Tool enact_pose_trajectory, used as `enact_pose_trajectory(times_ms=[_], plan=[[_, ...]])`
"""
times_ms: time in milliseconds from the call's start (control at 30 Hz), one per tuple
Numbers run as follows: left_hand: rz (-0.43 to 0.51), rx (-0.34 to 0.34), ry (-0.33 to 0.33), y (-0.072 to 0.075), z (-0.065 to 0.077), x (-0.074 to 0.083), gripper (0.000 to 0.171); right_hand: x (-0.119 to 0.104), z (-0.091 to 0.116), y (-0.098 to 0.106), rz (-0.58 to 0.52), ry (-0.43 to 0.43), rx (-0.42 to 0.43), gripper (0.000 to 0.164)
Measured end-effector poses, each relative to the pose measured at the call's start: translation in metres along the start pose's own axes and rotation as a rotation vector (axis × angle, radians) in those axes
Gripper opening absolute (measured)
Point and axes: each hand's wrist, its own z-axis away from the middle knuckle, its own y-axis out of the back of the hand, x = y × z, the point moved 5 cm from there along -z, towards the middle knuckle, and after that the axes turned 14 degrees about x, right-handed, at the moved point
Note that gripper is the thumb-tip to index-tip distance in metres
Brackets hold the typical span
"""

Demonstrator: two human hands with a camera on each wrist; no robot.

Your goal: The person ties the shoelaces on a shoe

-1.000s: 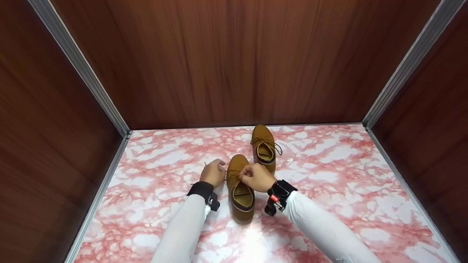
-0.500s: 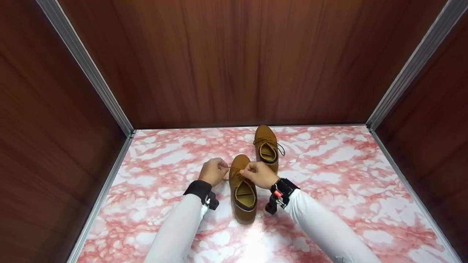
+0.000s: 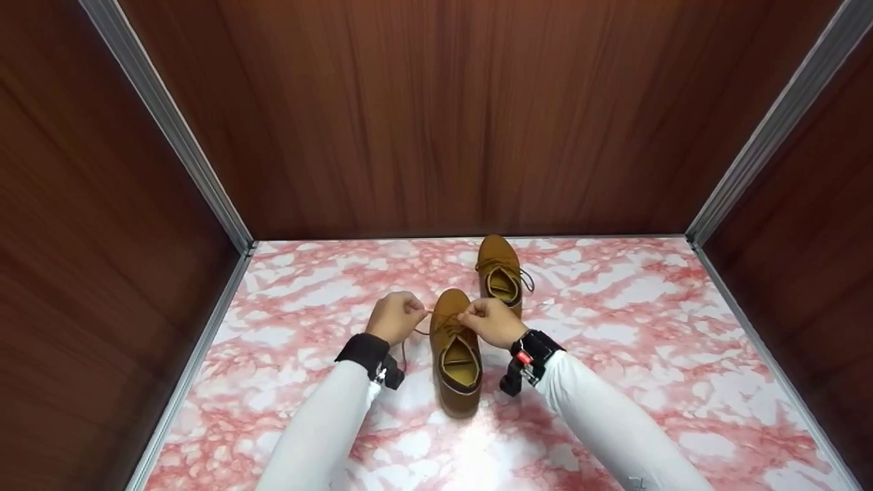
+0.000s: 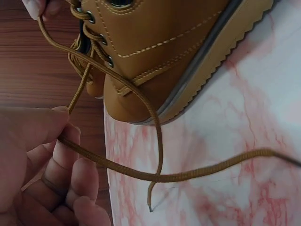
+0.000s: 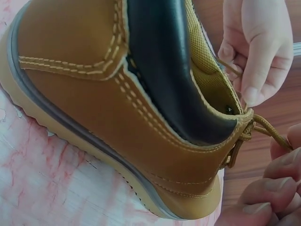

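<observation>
A tan lace-up shoe (image 3: 458, 404) stands upright between my hands, toe pointing away. My left hand (image 3: 395, 318), to its left, pinches a brown shoelace (image 4: 113, 165) between thumb and index finger. The lace's tail trails off past the hand. My right hand (image 3: 496, 323), over the shoe's right side, pinches lace too; its fingertips (image 4: 35, 7) show at the top corner of the left wrist view. One lace end with a dark tip hangs beside the shoe. In the right wrist view, the shoe's dark collar (image 5: 162, 70) covers part of the lacing.
A second tan shoe (image 3: 496, 256), with its own laces in loops, stands farther back to the right, near the brown wood-grain wall (image 3: 436, 123). The red-and-white marbled surface (image 3: 307, 293) is bounded by side walls and grey metal corner posts (image 3: 198, 170).
My left hand has gone from loosely spread fingers to pinching the lace and has drawn it leftward. My right hand has lifted slightly away from the shoe's lacing. The head view has shifted a little.
</observation>
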Motion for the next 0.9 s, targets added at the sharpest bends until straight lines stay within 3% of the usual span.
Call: enact_pose_trajectory(times_ms=[467, 700, 900], plan=[[0.008, -0.050, -0.032, 0.008, 0.001, 0.010, 0.007, -0.002, -0.001, 0.001, 0.014, 0.015, -0.009, 0.025], [0.040, -0.136, 0.035, 0.010, 0.006, 0.004, 0.009, -0.001, 0.000, 0.001, 0.014, 0.012, -0.010, 0.024], [0.083, -0.158, 0.062, 0.009, 0.009, 0.003, 0.010, 0.002, -0.001, 0.004, 0.018, 0.002, 0.003, 0.024]])
